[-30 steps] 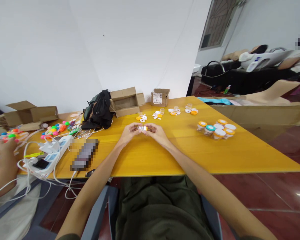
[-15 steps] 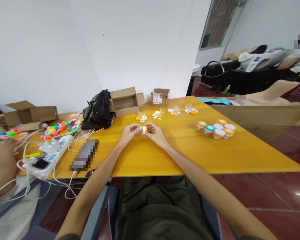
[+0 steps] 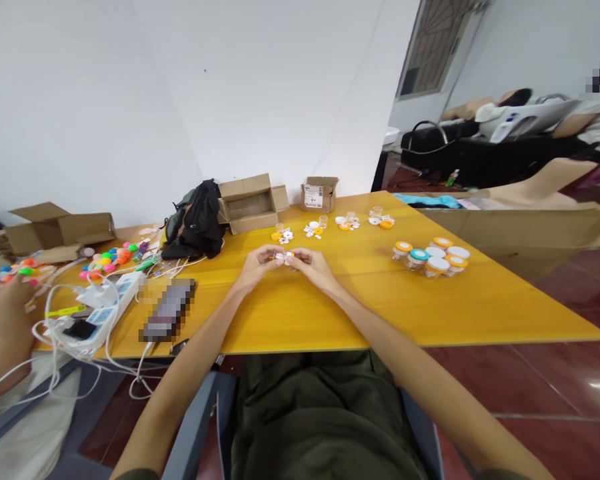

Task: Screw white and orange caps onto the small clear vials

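Both of my hands meet above the middle of the table around a small clear plastic jar with a white and orange lid (image 3: 289,257). The jar lies on its side between them, white bits showing at its clear end. My left hand (image 3: 259,265) has thumb and fingers closed on the clear end. On the lid end, my right hand (image 3: 312,268) is closed too. Fingers hide much of the jar, so I cannot tell if the lid sits fully on it. Just beyond lie small clear cups, lids and white pieces (image 3: 285,235) in several little groups.
Several lidded jars (image 3: 437,255) stand together at right. Behind are an open cardboard box (image 3: 253,207), a smaller box (image 3: 320,195) and a black bag (image 3: 195,223). At left are a phone (image 3: 169,310), a power strip (image 3: 105,310), cables and a co-worker's hand (image 3: 13,297) near coloured balls.
The jar has turned a little between my fingers, and my right fingers now cover more of the lid. White bits show more plainly beside my left fingers.
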### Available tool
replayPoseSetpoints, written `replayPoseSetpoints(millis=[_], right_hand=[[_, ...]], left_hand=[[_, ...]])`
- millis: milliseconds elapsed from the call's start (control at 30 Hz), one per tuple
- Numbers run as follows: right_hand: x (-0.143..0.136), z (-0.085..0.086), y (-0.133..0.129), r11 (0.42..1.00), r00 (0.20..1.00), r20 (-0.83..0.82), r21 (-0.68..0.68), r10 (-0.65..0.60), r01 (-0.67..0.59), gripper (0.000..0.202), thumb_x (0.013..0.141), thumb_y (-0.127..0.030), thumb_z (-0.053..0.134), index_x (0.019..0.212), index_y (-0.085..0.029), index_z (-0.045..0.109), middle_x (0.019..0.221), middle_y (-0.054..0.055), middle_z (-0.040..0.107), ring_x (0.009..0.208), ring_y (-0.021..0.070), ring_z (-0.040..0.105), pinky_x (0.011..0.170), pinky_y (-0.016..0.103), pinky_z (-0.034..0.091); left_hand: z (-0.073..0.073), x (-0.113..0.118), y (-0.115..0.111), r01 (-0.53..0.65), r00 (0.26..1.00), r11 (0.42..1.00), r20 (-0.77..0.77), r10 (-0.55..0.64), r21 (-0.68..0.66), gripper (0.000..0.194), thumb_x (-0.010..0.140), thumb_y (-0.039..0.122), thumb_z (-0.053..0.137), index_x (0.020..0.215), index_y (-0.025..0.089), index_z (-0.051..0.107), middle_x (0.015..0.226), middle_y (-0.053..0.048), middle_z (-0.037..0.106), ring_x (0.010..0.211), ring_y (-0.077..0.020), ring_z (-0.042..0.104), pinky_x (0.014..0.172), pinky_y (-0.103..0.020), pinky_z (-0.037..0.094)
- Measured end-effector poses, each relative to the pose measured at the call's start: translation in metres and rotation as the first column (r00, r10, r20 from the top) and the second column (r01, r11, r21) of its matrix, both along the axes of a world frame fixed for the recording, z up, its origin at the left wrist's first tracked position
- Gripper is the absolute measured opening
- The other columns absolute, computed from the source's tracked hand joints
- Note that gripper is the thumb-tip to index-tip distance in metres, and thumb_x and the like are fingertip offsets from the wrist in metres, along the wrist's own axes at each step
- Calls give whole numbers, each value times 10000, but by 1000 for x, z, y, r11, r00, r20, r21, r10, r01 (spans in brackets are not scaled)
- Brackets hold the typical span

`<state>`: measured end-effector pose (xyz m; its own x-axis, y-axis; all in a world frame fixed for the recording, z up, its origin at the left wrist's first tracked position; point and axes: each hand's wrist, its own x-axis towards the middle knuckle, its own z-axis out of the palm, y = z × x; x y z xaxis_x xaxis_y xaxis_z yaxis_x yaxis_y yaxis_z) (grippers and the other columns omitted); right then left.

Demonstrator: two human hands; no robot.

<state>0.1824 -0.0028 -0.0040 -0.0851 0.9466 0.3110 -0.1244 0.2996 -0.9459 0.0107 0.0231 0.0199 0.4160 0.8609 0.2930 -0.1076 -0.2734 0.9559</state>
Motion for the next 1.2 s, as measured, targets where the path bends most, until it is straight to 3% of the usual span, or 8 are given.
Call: replayPoseSetpoints(millis=[200, 333, 433, 567, 833, 967, 1067, 1200], right_hand=[[1, 7, -5, 992, 997, -57, -108, 55, -61, 463, 618, -638, 758, 747, -201, 673, 670, 11, 681, 564, 137, 631, 573, 272, 535], [0, 8, -6, 993, 996, -84, -111, 31, -40, 458, 600, -621, 777, 770, -210, 666, 705, 7, 696, 584, 134, 626, 574, 270, 538], [-1, 8, -5, 994, 996, -83, -104, 21, -30, 446, 589, -590, 795, 786, -217, 651, 706, -3, 696, 596, 138, 629, 577, 274, 545], [-1, 7, -5, 995, 998, -64, -100, 14, -20, 441, 571, -563, 813, 787, -219, 641, 683, -17, 683, 595, 137, 633, 575, 270, 547], [1, 4, -3, 997, 999, -45, -82, 1, -4, 415, 641, -586, 759, 810, -220, 661, 722, 6, 699, 601, 147, 634, 599, 294, 558], [0, 4, -4, 998, 1000, -25, -59, 2, -3, 404, 625, -558, 777, 814, -225, 647, 695, -6, 681, 625, 159, 634, 596, 298, 558], [-1, 4, -4, 998, 1000, -25, -57, 0, -1, 396, 627, -546, 778, 818, -225, 645, 680, -9, 665, 639, 163, 638, 601, 297, 556], [0, 4, -2, 998, 999, -49, -64, -23, 19, 416, 618, -565, 772, 813, -221, 643, 680, -10, 661, 623, 155, 628, 590, 295, 554]], left_hand=[[0, 0, -1, 36, 999, 999, 16, -36, 3, 405, 590, 349, 877, 925, 188, 716, 927, -43, 721, 856, -177, 654, 839, -318, 505], [-2, 2, 2, -19, 999, 999, 38, 18, 32, 491, 591, 467, 861, 968, 196, 702, 977, -53, 712, 927, -190, 643, 824, -294, 493], [-2, 1, 4, -86, 996, 996, -30, 86, 2, 475, 667, 603, 758, 876, 181, 695, 815, -36, 691, 762, -156, 620, 680, -261, 470], [-1, -2, 2, -113, 983, 993, -151, 108, -26, 454, 710, 619, 711, 749, 169, 666, 635, 3, 614, 564, -105, 522, 556, -239, 405], [-4, 1, 6, -43, 999, 997, -28, 45, 58, 499, 622, 487, 834, 1005, 198, 695, 965, -59, 711, 906, -195, 635, 802, -292, 475], [-8, 0, 10, -109, 991, 994, -80, 109, 3, 447, 706, 610, 720, 837, 184, 691, 765, -27, 678, 693, -150, 596, 631, -260, 437], [-6, -3, 7, -97, 983, 995, -157, 93, -22, 452, 731, 621, 693, 725, 170, 664, 643, -6, 623, 568, -115, 532, 561, -249, 406], [0, -2, 2, -53, 994, 998, -90, 56, 35, 442, 644, 531, 808, 895, 184, 697, 826, -24, 689, 752, -146, 614, 697, -256, 464]])
